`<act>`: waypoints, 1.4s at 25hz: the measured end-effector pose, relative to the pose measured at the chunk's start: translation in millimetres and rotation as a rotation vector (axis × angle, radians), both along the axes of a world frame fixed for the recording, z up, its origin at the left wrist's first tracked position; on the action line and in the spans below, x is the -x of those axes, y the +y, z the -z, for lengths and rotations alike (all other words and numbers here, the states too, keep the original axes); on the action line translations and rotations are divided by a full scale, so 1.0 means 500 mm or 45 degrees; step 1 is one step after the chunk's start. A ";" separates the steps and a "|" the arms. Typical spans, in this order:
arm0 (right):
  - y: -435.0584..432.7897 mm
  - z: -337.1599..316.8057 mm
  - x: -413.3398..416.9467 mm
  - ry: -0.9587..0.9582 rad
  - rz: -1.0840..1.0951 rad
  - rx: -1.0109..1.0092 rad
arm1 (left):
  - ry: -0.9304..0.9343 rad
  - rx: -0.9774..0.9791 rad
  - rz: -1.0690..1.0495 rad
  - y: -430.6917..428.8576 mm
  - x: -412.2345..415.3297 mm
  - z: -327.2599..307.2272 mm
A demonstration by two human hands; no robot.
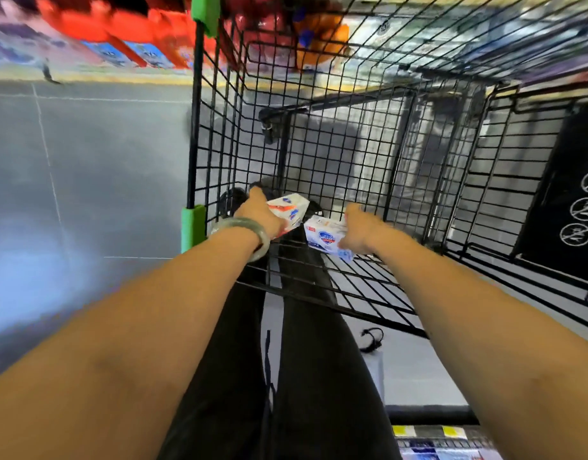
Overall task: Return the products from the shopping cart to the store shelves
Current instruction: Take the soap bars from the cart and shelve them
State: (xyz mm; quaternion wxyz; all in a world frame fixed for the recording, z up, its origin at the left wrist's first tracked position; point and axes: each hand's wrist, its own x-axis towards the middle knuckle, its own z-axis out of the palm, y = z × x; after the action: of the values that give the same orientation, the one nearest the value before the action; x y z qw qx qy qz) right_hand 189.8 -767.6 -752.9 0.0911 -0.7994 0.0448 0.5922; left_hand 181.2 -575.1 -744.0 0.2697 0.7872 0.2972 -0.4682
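Both of my arms reach down into a black wire shopping cart (pixel 319 154). My left hand (pixel 262 210), with a pale green bangle on its wrist, grips a white soap pack with orange print (pixel 291 207). My right hand (pixel 362 232) grips a white soap pack with a blue shield logo (pixel 322 235). The two packs sit side by side just above the cart's wire floor, near its left wall. At the far end of the cart lie an orange bag (pixel 322 44) and a red bag (pixel 262 24).
Green plastic guards (pixel 193 227) cap the cart's left corner post. A black panel with white prohibition icons (pixel 574 200) hangs on the right side. Grey tiled floor (pixel 87 161) lies to the left, with blurred red-packaged shelves (pixel 120 31) beyond. My black-trousered legs (pixel 302 376) stand below.
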 end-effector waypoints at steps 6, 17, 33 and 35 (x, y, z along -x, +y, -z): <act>0.008 -0.216 -0.046 -0.191 -0.255 -0.044 | -0.107 0.076 -0.131 0.063 -0.020 -0.196; 0.150 -0.560 -0.126 -0.695 -0.103 -0.104 | -0.470 0.313 -0.418 0.299 -0.039 -0.521; 1.025 -0.803 -0.028 -1.076 -0.099 -0.757 | -0.989 -0.195 -0.361 1.113 0.229 -0.813; 1.117 -0.828 -0.045 -1.081 -0.043 -0.891 | -1.043 -0.210 -0.441 1.192 0.242 -0.847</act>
State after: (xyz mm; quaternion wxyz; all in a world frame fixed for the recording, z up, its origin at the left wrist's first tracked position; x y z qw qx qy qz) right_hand 212.2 -209.2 -339.0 0.3519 -0.8907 -0.2081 0.1986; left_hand 60.3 21.1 -320.4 0.3757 0.8652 0.3297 -0.0408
